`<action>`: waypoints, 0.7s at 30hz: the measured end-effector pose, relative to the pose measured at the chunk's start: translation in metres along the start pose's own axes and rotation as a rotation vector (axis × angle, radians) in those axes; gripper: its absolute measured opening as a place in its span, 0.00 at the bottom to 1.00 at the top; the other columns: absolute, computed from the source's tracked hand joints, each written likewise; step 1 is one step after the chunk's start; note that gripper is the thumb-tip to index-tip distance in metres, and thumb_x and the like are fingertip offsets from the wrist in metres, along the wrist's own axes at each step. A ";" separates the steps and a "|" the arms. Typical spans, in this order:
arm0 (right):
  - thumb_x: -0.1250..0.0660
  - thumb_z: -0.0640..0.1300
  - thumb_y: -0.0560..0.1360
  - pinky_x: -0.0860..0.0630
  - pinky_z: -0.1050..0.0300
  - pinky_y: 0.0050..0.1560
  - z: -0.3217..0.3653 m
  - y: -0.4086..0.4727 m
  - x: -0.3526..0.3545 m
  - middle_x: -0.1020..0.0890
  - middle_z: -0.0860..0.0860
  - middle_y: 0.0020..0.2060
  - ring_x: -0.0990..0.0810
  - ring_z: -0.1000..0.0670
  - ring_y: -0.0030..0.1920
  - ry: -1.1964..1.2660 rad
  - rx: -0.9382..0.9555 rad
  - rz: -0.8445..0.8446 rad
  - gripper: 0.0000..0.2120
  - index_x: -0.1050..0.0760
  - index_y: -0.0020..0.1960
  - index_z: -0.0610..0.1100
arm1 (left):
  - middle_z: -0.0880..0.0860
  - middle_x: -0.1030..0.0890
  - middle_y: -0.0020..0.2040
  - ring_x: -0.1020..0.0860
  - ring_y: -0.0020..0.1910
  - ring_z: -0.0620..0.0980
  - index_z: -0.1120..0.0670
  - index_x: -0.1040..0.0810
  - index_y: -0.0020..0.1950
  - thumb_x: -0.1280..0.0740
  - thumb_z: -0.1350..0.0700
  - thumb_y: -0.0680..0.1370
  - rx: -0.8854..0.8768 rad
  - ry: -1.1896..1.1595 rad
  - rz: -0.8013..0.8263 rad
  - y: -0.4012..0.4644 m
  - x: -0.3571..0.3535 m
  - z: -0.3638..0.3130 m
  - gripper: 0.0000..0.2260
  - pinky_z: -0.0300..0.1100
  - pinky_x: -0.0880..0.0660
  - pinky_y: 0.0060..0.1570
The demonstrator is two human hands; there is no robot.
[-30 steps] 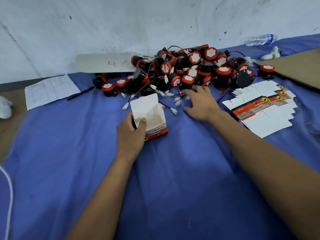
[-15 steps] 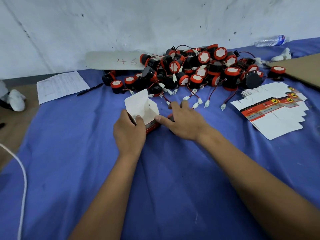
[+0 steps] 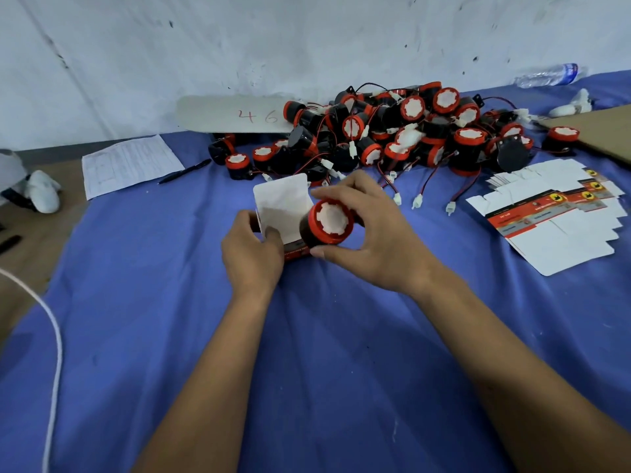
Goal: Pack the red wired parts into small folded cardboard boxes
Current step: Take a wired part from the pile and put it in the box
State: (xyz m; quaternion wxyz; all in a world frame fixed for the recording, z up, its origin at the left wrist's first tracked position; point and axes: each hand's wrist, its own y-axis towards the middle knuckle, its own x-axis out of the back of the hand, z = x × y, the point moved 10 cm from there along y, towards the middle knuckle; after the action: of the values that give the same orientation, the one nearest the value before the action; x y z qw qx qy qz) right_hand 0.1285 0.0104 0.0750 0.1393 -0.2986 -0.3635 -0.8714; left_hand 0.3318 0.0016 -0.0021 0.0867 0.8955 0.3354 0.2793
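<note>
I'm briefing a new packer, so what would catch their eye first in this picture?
First the big heap of red and black wired parts against the wall at the far side of the blue cloth. Then, in the middle, the right hand holding one red part at the open small box, which the left hand grips.

A solid blue cloth covers the tabletop. The part in the right hand has a black body, a red ring and a white toothed centre; the pile behind repeats black, red and white, with red-and-black wires ending in white plugs. The open box is white inside, red with print outside. The flat boxes are white with red, black and yellow bands. A grey board bears red digits. The wall is white with dark specks.
</note>
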 end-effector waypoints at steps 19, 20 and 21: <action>0.33 0.49 0.76 0.32 0.46 0.63 -0.005 0.007 -0.031 0.26 0.48 0.66 0.29 0.44 0.63 -0.578 0.027 0.095 0.30 0.33 0.76 0.45 | 0.49 0.27 0.33 0.33 0.32 0.43 0.57 0.31 0.39 0.39 0.50 0.86 -0.092 -0.177 0.197 -0.014 -0.028 -0.021 0.17 0.40 0.34 0.33; 0.32 0.49 0.76 0.33 0.47 0.64 -0.005 0.007 -0.031 0.26 0.49 0.66 0.29 0.44 0.64 -0.565 0.011 0.094 0.30 0.34 0.76 0.45 | 0.51 0.27 0.34 0.33 0.33 0.44 0.58 0.30 0.40 0.39 0.49 0.86 -0.072 -0.199 0.200 -0.014 -0.029 -0.021 0.18 0.43 0.32 0.35; 0.31 0.50 0.76 0.33 0.48 0.64 -0.007 0.008 -0.030 0.25 0.49 0.66 0.28 0.44 0.64 -0.554 -0.015 0.086 0.30 0.33 0.75 0.45 | 0.53 0.25 0.35 0.31 0.34 0.45 0.59 0.29 0.41 0.40 0.48 0.86 -0.051 -0.225 0.205 -0.014 -0.029 -0.020 0.19 0.47 0.30 0.37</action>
State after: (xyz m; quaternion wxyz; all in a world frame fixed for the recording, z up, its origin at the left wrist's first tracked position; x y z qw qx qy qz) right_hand 0.1527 0.0008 0.0569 0.0694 -0.5418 -0.3683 -0.7524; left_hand 0.2949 -0.0071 -0.0028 0.1175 0.9482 0.2232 0.1929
